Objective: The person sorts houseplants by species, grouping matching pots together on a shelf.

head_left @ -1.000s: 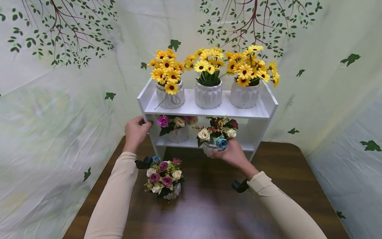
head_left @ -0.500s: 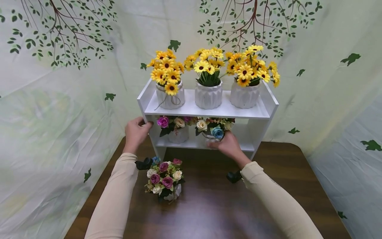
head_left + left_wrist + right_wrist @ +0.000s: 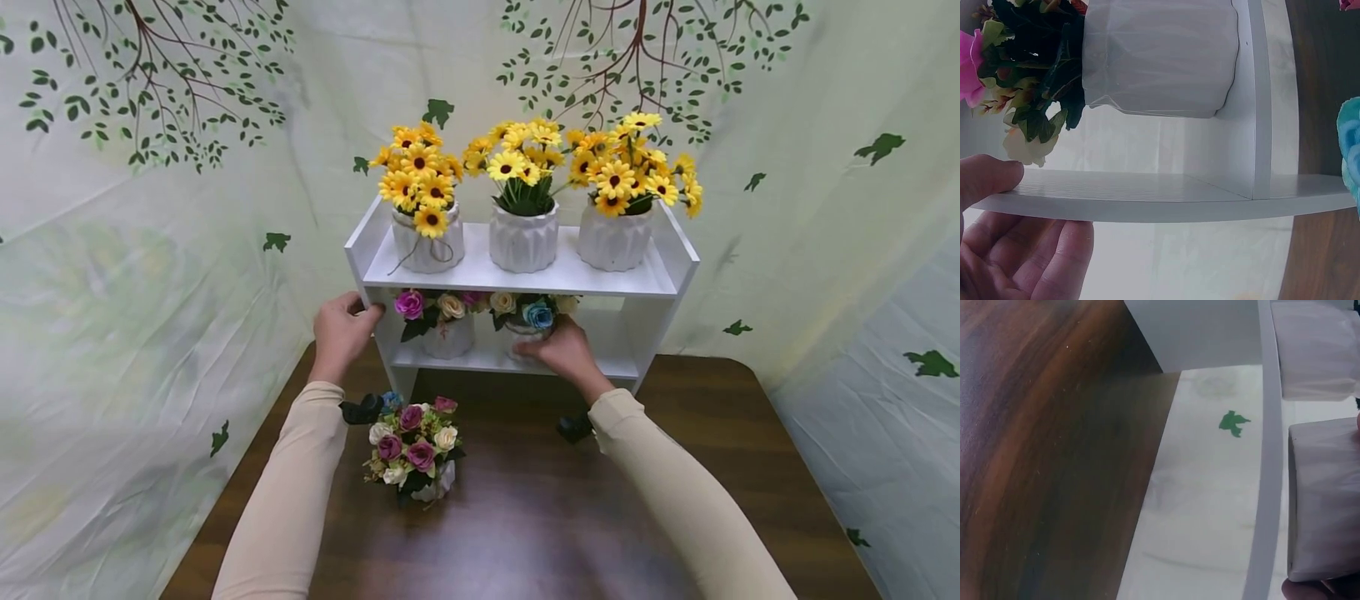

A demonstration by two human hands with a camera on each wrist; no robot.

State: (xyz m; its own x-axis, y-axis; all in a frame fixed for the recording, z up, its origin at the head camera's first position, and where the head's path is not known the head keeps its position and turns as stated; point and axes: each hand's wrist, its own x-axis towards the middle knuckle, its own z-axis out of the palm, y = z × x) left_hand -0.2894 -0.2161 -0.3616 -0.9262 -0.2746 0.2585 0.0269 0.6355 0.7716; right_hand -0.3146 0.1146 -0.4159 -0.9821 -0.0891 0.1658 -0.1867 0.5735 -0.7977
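Observation:
In the head view, my left hand (image 3: 339, 336) pinches the left side panel of a white two-tier shelf (image 3: 517, 281). The left wrist view shows the thumb (image 3: 991, 180) on the panel's inner side and the fingers outside. My right hand (image 3: 566, 357) grips a white flowerpot (image 3: 1325, 506) with cream roses and a blue rose (image 3: 537, 315), within the lower tier. To its left stands another white pot (image 3: 448, 340) with magenta and peach roses. The upper board hides part of both bouquets. Whether the held pot touches the lower board, I cannot tell.
Three white pots of yellow daisies (image 3: 522, 242) stand on the top tier. A pot of purple and cream roses (image 3: 416, 450) is on the brown table (image 3: 570, 517), near my left forearm. A leaf-printed cloth (image 3: 825, 250) hangs behind and at the sides.
My right hand has carried the pot with the blue rose up, left and deeper into the lower tier. The left hand has stayed on the side panel.

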